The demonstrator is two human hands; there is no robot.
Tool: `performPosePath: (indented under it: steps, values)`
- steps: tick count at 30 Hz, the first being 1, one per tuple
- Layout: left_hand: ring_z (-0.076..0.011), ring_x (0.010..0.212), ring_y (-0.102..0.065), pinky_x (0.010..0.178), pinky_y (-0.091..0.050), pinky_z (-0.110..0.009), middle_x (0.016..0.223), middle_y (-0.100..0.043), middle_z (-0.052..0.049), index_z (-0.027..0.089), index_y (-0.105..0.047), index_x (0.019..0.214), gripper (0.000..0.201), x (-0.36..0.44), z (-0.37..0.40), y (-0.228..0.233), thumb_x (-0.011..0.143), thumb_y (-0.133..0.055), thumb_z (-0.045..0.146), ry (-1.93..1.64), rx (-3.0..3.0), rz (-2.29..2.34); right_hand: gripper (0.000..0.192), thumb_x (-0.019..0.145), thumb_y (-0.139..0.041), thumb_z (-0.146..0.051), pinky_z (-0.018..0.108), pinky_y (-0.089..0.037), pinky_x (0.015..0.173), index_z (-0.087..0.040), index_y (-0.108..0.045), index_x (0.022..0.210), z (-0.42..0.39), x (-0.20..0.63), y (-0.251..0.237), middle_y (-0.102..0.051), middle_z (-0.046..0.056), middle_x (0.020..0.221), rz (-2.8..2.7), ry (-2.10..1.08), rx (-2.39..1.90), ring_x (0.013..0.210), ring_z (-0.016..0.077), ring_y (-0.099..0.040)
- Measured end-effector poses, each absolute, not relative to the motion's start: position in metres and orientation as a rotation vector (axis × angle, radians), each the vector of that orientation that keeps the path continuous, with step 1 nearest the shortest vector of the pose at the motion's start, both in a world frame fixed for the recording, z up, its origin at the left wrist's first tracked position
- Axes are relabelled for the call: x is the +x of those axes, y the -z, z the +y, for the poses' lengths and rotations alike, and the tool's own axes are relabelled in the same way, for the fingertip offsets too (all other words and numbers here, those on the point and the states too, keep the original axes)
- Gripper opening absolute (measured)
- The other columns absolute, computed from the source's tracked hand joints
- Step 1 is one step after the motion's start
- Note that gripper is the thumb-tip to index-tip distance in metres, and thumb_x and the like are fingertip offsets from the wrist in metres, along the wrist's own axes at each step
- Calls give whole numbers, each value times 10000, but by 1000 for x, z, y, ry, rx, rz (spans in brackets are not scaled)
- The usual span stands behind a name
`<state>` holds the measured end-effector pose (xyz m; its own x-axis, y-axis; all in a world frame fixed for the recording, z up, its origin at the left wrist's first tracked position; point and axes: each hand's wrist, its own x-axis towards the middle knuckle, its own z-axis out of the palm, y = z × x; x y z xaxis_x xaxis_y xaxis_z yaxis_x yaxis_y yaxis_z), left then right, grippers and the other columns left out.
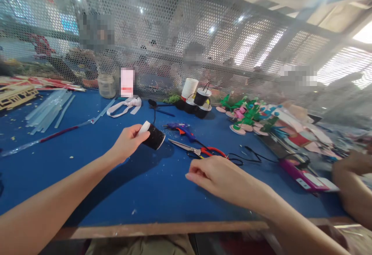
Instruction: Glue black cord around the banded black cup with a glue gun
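My left hand (pixel 128 142) grips a small paper cup (pixel 155 136) by its white band, with thumb and fingers around it. The cup is tilted on its side above the table, and its lower part is wrapped in black. A dark cord shows just behind it. My right hand (pixel 205 171) is closed with curled fingers, low over the table; what it may hold is hidden. Just beyond it lie red-handled scissors (pixel 200 149), blades pointing left. A blue glue gun (pixel 181 129) rests behind the scissors.
Black-and-white cups (pixel 202 97) are stacked by the mesh screen, beside white cups (pixel 190 88). Glue sticks (pixel 48 109), white ribbon (pixel 124 105) and a jar (pixel 106 86) stand left. Green-and-pink pieces (pixel 247 115), a purple power strip (pixel 303 175) and another person's arm (pixel 353 185) are right.
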<state>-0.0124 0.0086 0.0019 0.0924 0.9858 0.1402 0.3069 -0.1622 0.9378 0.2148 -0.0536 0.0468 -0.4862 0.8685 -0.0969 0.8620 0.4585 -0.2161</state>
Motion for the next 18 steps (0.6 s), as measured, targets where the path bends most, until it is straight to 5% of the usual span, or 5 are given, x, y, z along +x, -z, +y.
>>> performPosePath:
  steps: [7,13,18]
  values:
    - [-109,612,-450,563,-355,-210,659,-522,10,115,-561,780,238,-8,2,-2,722,-485,333,-951,1738,1157,208,766,-475,-299,278,-404,655,-161,-599,860,-4,180,-28,-637,58,839,-2118,-645,-1320,739,165,-567]
    - [-112,625,-448,604,-371,-215,659,-529,18,125,-567,763,202,-7,-5,-8,729,-477,303,-813,1867,1011,466,811,-332,-473,280,-423,645,-136,-633,698,29,160,-13,-629,45,678,-1806,-1241,-1161,648,141,-566]
    - [-128,648,-476,629,-384,-226,676,-563,4,118,-583,745,200,-6,-8,-7,735,-485,293,-685,1878,931,352,818,-389,-404,272,-435,718,-150,-632,796,43,143,-26,-647,65,825,-1640,-1410,-970,800,128,-580]
